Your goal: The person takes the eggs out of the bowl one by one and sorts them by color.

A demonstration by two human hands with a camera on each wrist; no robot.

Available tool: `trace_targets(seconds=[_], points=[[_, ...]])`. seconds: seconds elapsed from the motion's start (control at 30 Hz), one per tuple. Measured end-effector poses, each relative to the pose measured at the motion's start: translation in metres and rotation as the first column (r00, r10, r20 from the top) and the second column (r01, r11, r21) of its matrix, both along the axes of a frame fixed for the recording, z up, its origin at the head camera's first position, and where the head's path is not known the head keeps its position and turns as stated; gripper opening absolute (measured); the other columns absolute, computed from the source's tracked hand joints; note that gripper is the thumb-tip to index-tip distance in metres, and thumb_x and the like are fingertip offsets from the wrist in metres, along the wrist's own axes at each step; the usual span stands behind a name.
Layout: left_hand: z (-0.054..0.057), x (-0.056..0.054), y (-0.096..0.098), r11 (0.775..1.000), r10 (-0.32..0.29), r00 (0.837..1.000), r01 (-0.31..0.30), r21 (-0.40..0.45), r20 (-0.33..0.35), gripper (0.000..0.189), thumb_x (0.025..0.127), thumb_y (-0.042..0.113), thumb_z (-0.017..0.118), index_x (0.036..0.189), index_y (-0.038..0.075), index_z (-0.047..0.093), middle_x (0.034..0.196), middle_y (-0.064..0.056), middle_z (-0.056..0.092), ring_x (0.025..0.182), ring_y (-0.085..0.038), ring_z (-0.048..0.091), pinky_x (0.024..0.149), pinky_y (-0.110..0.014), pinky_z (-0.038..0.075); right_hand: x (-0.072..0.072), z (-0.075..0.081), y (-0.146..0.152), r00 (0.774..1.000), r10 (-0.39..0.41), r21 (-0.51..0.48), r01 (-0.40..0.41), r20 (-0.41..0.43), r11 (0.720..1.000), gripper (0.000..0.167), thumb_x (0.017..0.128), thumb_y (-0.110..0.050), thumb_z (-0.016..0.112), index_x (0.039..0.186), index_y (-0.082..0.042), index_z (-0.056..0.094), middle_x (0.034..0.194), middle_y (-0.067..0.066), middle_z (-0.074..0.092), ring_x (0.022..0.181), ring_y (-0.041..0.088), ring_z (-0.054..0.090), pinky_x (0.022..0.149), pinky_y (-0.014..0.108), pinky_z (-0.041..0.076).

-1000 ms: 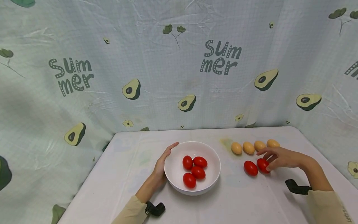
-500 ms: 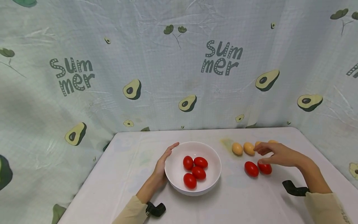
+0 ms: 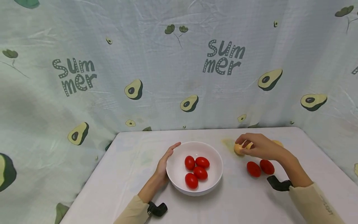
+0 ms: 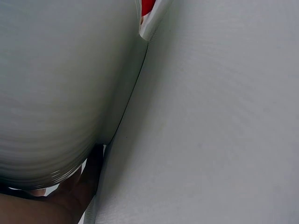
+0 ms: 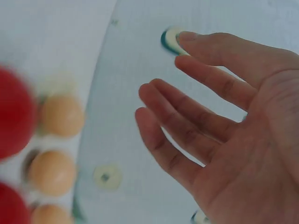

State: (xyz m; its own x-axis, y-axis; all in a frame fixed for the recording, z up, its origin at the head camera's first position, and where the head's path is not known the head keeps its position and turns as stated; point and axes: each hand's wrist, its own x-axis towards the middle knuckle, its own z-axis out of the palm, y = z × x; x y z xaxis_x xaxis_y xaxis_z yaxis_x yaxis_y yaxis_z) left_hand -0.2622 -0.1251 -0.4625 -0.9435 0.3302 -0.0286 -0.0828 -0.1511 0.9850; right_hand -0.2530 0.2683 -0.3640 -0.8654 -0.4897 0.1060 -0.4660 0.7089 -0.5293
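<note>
A white bowl [image 3: 211, 182] holds several glossy red eggs [image 3: 191, 180], smooth and toy-like. Against the bowl's left side rests my left hand [image 3: 162, 165], its fingers laid along the wall up to the rim. My right hand [image 3: 258, 147] hovers over the row of yellow eggs, its fingertips at the leftmost yellow egg [image 3: 238, 149]. In the right wrist view that hand [image 5: 219, 126] has loosely bent fingers with nothing between them. The middle of the row is hidden behind it; one yellow egg [image 3: 278, 142] shows past the knuckles.
Two red eggs [image 3: 253, 169] lie on the table just in front of my right hand. A white cloth covers the table [image 3: 134, 174]. Behind it hangs a curtain [image 3: 156, 68] printed with avocados. Black camera mounts [image 3: 157, 209] sit at both wrists.
My right hand has left the right-hand red egg on the table and moved left and back to the yellow eggs. The left hand stays against the bowl.
</note>
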Motion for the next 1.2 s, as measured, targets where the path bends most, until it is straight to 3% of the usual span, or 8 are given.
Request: trace_targets(seconds=[0.27,0.53,0.67,0.87,1.07,1.2], points=[[-0.002,-0.001,0.000,1.000,-0.001,1.000,0.001,0.001,0.004,0.053,0.110,0.038,0.023,0.160,0.028,0.038,0.167,-0.001,0.036,0.149,-0.027,0.042,0.124,-0.042,0.037,-0.017,0.029,-0.065,0.992,0.126,0.057,-0.126,0.005,0.990,0.029,0.095,-0.021,0.073,0.122,-0.014,0.068,0.119,0.002,0.071,0.104,0.017,0.067,0.082,0.027,0.061],[-0.002,-0.001,-0.001,1.000,0.002,1.000,-0.002,-0.007,0.005,0.053,0.109,0.041,0.025,0.159,0.028,0.039,0.168,-0.001,0.034,0.151,-0.029,0.040,0.125,-0.044,0.036,-0.030,0.039,-0.132,0.975,0.218,0.195,-0.224,0.050,0.955,0.029,0.092,-0.015,0.075,0.121,-0.013,0.071,0.118,0.006,0.073,0.101,0.016,0.068,0.080,0.027,0.062],[-0.003,-0.002,-0.001,1.000,-0.002,1.000,0.003,-0.007,0.007,0.054,0.109,0.041,0.025,0.160,0.027,0.038,0.170,-0.003,0.031,0.152,-0.030,0.038,0.125,-0.044,0.036,-0.034,0.038,-0.157,0.963,0.256,0.265,-0.270,0.087,0.926,0.030,0.090,-0.014,0.077,0.120,-0.018,0.074,0.117,0.001,0.074,0.102,0.017,0.068,0.080,0.026,0.062],[-0.002,-0.002,-0.001,1.000,0.004,1.000,-0.004,0.007,0.012,0.054,0.109,0.039,0.025,0.160,0.026,0.038,0.172,-0.002,0.024,0.155,-0.030,0.033,0.125,-0.044,0.036,-0.041,0.028,-0.184,0.924,0.330,0.246,-0.371,0.192,0.895,0.026,0.089,-0.006,0.077,0.113,-0.016,0.078,0.116,0.003,0.075,0.111,0.024,0.067,0.087,0.032,0.063],[-0.001,-0.002,-0.001,1.000,0.004,1.000,-0.004,0.018,0.014,0.053,0.109,0.038,0.025,0.159,0.027,0.041,0.173,-0.003,0.022,0.159,-0.030,0.024,0.127,-0.048,0.031,-0.046,0.016,-0.203,0.918,0.302,0.276,-0.370,0.258,0.887,0.021,0.087,-0.004,0.077,0.104,-0.016,0.083,0.106,-0.001,0.075,0.112,0.027,0.066,0.086,0.032,0.063],[-0.002,-0.002,-0.002,1.000,-0.002,1.000,0.002,0.018,0.011,0.053,0.110,0.038,0.025,0.160,0.026,0.038,0.173,-0.003,0.021,0.160,-0.030,0.022,0.129,-0.049,0.027,-0.045,0.009,-0.210,0.919,0.269,0.311,-0.356,0.289,0.881,0.023,0.086,-0.003,0.078,0.102,-0.020,0.083,0.103,-0.004,0.074,0.103,0.019,0.065,0.082,0.029,0.064]])
